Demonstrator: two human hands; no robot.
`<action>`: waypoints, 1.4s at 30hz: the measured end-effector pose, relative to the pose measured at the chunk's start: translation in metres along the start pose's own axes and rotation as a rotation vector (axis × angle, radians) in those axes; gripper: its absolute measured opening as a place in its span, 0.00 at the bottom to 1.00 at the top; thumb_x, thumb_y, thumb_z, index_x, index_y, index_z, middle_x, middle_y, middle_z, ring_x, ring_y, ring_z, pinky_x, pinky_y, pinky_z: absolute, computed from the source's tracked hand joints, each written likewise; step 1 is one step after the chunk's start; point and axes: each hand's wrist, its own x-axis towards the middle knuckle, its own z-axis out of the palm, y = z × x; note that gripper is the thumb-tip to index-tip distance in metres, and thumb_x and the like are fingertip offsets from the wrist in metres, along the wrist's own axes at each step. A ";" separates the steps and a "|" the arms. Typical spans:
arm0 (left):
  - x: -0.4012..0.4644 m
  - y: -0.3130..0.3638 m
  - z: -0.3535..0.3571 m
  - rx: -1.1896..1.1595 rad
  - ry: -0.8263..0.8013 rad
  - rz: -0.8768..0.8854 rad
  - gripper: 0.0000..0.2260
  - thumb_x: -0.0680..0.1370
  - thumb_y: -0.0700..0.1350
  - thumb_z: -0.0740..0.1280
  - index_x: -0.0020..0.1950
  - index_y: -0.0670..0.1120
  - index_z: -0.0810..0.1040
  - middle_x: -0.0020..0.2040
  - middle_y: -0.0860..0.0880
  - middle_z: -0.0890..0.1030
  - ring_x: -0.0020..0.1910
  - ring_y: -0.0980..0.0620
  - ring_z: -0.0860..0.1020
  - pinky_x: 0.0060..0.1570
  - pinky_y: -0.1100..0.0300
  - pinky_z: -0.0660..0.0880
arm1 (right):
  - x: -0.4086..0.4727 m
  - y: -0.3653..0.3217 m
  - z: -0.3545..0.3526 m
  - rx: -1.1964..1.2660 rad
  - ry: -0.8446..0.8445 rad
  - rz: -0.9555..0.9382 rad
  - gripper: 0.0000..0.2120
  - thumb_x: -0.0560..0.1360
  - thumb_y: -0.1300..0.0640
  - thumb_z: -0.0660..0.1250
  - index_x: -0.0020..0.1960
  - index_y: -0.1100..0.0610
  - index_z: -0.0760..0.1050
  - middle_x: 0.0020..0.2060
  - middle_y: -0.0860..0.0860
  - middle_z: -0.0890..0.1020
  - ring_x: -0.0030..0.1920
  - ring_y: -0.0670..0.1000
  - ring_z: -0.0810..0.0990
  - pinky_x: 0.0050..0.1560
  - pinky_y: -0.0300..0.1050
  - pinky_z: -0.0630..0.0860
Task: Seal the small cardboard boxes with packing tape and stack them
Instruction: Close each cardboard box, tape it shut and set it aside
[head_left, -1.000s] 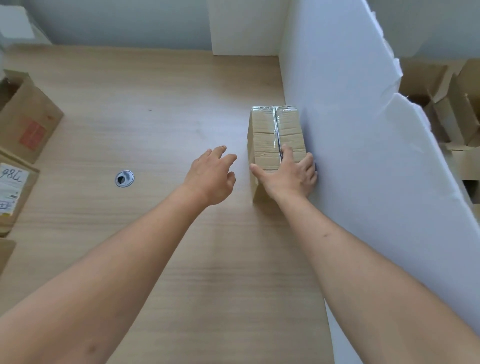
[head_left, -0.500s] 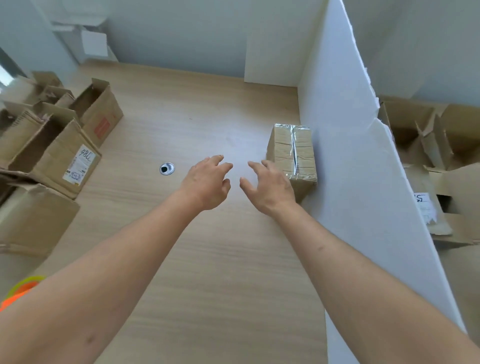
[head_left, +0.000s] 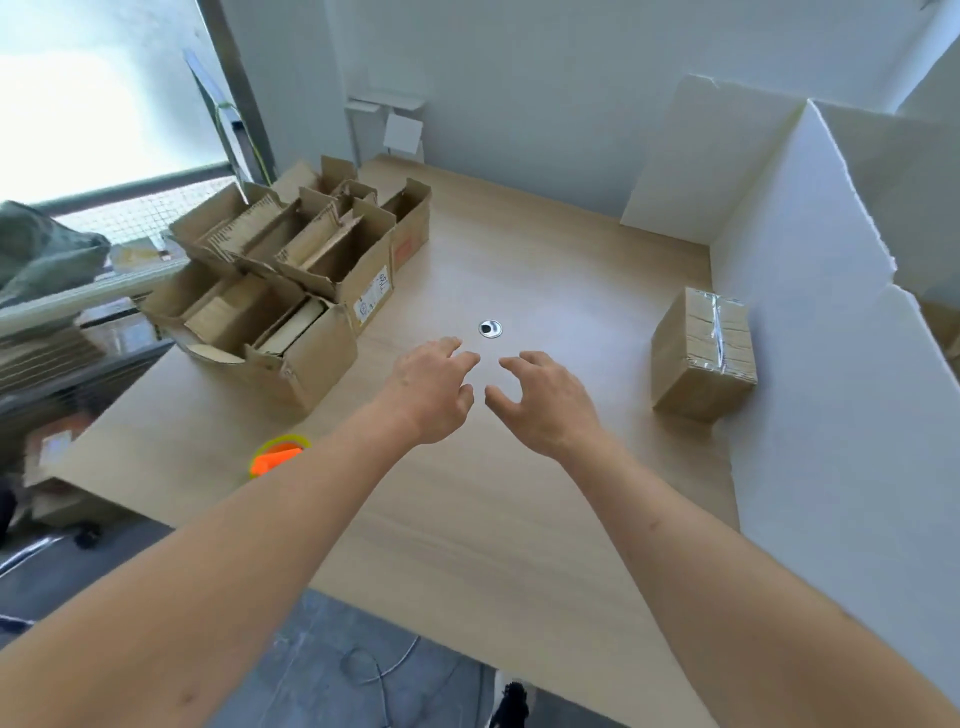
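Note:
A taped small cardboard box (head_left: 701, 353) stands on the wooden table (head_left: 493, 519) at the right, close against the white foam board wall (head_left: 810, 364). Several open, unsealed cardboard boxes (head_left: 291, 275) crowd the table's far left corner. My left hand (head_left: 431, 395) and my right hand (head_left: 540, 400) hover side by side over the middle of the table, fingers loosely spread, holding nothing. An orange and yellow tape dispenser (head_left: 278, 454) lies near the left edge, partly hidden behind my left forearm.
A round metal cable grommet (head_left: 490, 328) sits in the table just beyond my hands. White foam board panels (head_left: 691, 156) close off the back right and right side. The table's near edge drops to a grey floor with cables (head_left: 374, 670). A railing and window are at left.
My right hand has let go of the taped box and drawn back left to the table's middle. My view has swung left, bringing the open boxes and tape dispenser into sight.

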 end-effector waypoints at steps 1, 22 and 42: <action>-0.014 -0.012 -0.006 0.004 0.000 -0.006 0.22 0.83 0.50 0.62 0.77 0.49 0.69 0.78 0.44 0.66 0.75 0.43 0.66 0.72 0.48 0.65 | -0.005 -0.017 0.004 -0.002 0.001 -0.011 0.28 0.80 0.39 0.61 0.76 0.50 0.69 0.75 0.50 0.69 0.72 0.53 0.70 0.71 0.50 0.66; -0.065 -0.200 -0.031 0.041 0.045 -0.234 0.20 0.81 0.49 0.63 0.73 0.48 0.73 0.69 0.45 0.74 0.66 0.44 0.73 0.65 0.47 0.74 | 0.071 -0.184 0.069 -0.024 -0.170 -0.208 0.24 0.81 0.41 0.62 0.73 0.51 0.73 0.67 0.53 0.76 0.66 0.57 0.75 0.64 0.54 0.74; 0.033 -0.362 0.019 -0.003 -0.170 0.165 0.15 0.70 0.58 0.73 0.53 0.53 0.86 0.61 0.46 0.78 0.58 0.45 0.78 0.55 0.49 0.77 | 0.220 -0.254 0.174 -0.174 -0.087 0.008 0.29 0.76 0.67 0.68 0.73 0.47 0.71 0.79 0.59 0.59 0.76 0.61 0.62 0.69 0.55 0.71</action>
